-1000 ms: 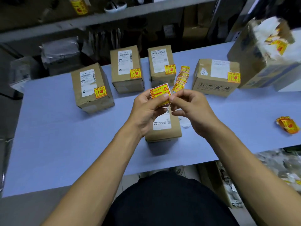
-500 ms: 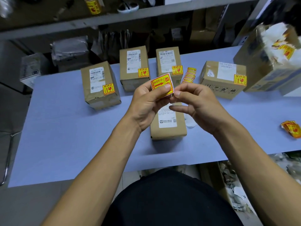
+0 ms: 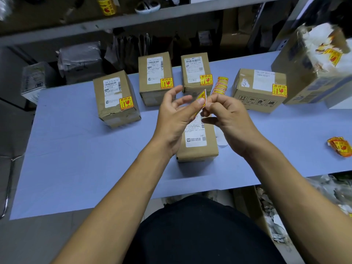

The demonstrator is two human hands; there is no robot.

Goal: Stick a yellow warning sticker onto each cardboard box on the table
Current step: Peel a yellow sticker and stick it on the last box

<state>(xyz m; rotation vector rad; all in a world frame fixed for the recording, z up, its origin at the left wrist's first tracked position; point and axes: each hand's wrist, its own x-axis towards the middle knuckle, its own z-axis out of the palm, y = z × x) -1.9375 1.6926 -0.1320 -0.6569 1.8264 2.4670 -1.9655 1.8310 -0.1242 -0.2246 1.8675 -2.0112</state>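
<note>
Yellow warning sticker point(image 3: 202, 98) was pinched edge-on between left hand point(image 3: 174, 119) thumb and right hand point(image 3: 228, 121) fingertips above the unstickered cardboard box point(image 3: 198, 145); both hands gripped it.

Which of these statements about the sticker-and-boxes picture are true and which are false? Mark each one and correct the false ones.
1. Both hands pinch one yellow sticker above the nearest box. True.
2. The nearest box already shows a yellow sticker. False: only its white label is visible.
3. The four boxes farther back each carry a yellow sticker. True.
4. A strip of spare stickers lies on the floor. False: it lies on the table, between two boxes.
5. The left hand rests flat on the table. False: it is raised, holding the sticker with the right hand.
</note>
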